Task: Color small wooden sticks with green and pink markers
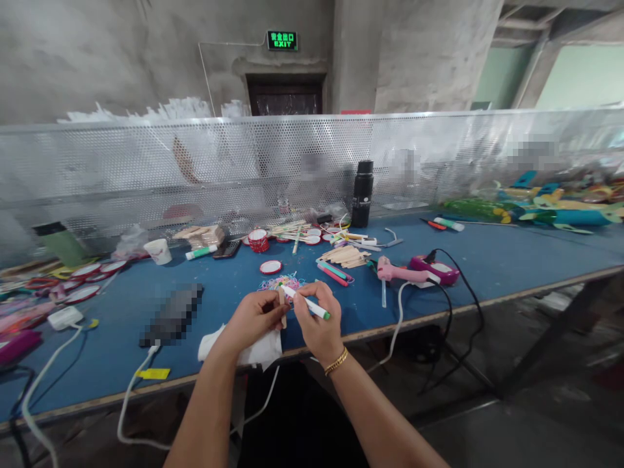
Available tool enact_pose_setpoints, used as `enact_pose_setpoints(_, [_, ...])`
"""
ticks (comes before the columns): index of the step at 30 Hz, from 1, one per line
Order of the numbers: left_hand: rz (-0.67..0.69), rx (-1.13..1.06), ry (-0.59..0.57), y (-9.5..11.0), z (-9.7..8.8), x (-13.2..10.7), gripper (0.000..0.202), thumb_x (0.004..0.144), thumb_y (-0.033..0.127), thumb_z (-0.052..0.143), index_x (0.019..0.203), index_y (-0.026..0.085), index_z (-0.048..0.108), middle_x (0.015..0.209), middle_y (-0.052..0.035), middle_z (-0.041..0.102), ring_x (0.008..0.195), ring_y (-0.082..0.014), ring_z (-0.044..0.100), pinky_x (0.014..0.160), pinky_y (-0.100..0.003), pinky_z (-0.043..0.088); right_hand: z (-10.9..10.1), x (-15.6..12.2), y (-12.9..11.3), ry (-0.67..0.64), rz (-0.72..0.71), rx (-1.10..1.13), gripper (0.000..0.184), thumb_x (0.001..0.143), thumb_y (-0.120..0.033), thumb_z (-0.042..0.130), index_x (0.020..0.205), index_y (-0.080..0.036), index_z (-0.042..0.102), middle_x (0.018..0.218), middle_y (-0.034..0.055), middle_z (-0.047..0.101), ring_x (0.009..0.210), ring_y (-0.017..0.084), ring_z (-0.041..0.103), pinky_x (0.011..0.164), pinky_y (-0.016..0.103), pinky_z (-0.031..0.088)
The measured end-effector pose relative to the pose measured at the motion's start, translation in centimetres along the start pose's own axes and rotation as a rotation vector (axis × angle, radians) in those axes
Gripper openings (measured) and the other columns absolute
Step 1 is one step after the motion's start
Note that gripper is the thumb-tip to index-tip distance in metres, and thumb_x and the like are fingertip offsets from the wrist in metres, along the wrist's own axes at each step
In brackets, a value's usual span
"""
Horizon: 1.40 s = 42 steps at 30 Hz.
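Between the thumb and fingers of my left hand (256,318), a flat wooden craft stick (283,308) is held upright near the table's front edge. My right hand (319,318) grips a white marker with green ends (312,305), its tip at the upper part of the stick; whether it touches I cannot tell. Just behind both hands lies a pile of thin colourful rubber bands (287,281). A white tissue (260,348) rests under my left hand at the table edge. Beyond the bands sits a small red-rimmed white disc (270,267).
Right of my hands are capped markers (334,273), craft sticks (348,257) and a pink glue gun (404,273) with cables over the edge. A phone (173,315) on a white cable lies left. A black bottle (362,195) stands by the perforated metal divider (302,156).
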<state>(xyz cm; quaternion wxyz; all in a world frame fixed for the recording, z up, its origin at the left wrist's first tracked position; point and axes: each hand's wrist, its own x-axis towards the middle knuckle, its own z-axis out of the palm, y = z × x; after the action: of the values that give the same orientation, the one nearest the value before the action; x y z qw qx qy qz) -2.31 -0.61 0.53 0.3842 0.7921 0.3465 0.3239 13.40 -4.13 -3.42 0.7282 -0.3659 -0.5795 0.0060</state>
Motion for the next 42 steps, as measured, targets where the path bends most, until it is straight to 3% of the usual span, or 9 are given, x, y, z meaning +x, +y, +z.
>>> enact_pose_setpoints(42, [0.007, 0.006, -0.003, 0.17, -0.07, -0.04, 0.047, 0.085, 0.058, 0.068, 0.065, 0.018, 0.054, 0.059, 0.0006, 0.063, 0.056, -0.0131, 0.056, 0.059, -0.025, 0.042, 0.01, -0.31, 0.24, 0.028, 0.055, 0.01, 0.011, 0.091, -0.021, 0.059, 0.08, -0.022, 0.06, 0.076, 0.0007, 0.066, 0.076, 0.018, 0.062, 0.079, 0.035, 0.047])
